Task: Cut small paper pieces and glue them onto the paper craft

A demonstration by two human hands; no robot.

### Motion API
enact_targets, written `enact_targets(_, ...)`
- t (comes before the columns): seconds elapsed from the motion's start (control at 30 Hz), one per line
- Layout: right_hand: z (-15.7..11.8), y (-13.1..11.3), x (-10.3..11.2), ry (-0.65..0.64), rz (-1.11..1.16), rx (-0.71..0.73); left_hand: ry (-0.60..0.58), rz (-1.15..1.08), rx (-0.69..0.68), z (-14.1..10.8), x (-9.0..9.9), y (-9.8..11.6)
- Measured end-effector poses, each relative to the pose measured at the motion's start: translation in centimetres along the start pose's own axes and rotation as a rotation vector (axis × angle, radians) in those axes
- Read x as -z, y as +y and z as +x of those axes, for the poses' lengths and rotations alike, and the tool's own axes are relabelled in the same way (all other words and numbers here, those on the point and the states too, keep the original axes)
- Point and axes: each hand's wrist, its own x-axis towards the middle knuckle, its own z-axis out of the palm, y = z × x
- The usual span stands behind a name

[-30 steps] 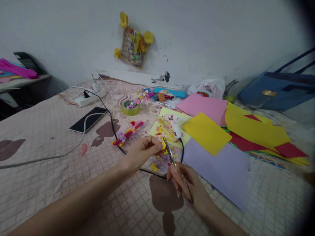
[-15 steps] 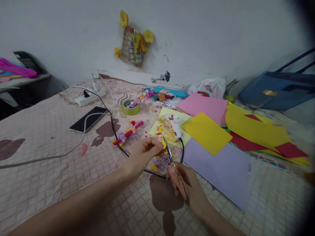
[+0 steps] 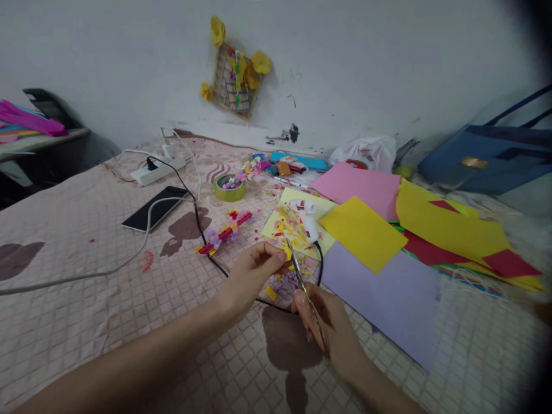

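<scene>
Between thumb and fingers, my left hand (image 3: 254, 270) pinches a small yellow paper piece (image 3: 287, 253). My right hand (image 3: 325, 322) is closed around a pair of scissors (image 3: 298, 271), whose blades point away from me and lie beside the yellow piece. Whether the blades touch the paper I cannot tell. Purple and yellow paper scraps (image 3: 282, 284) lie beneath both hands. Just beyond, a white glue gun (image 3: 307, 221) rests on a pale yellow sheet (image 3: 276, 215) strewn with cuttings. Left of my left hand is a red strip decorated with small paper pieces (image 3: 225, 234).
A lilac sheet (image 3: 388, 305), a yellow square (image 3: 364, 233) and a pink sheet (image 3: 362, 187) lie to the right. On the left are a phone (image 3: 155, 208), a power strip (image 3: 157, 171) and cables. A tape roll (image 3: 229, 188) stands farther back, and a blue bag (image 3: 487, 158) leans right.
Almost nothing differs. Both hands keep their hold on the yellow paper and the scissors, with only a very slight shift of the right hand and scissors.
</scene>
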Motion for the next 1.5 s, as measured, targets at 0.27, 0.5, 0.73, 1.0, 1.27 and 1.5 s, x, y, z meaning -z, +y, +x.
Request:
enact_targets(0.27,0.08,0.23,-0.01,-0.004,-0.006,0.015,0.015,-0.003,0.0,-0.04,-0.02,-0.1)
enact_targets(0.5,0.13,0.65,0.03,0.001,-0.038,0.014,0.019,-0.006,0.007,0.0,-0.05,-0.05)
enact_targets(0.73,-0.05,-0.13,0.0,-0.022,0.024,-0.006,0.018,-0.007,0.003,0.03,-0.05,-0.11)
enact_targets(1.0,-0.11,0.12,0.01,-0.007,-0.027,0.0,0.03,-0.001,0.005,-0.05,-0.14,-0.07)
enact_targets(1.27,-0.05,0.21,0.04,-0.006,-0.025,-0.005,0.019,-0.01,0.001,-0.05,-0.06,-0.04)
enact_targets(1.5,-0.03,0.12,0.0,-0.006,-0.02,-0.016,0.04,-0.014,0.008,-0.11,-0.25,0.04)
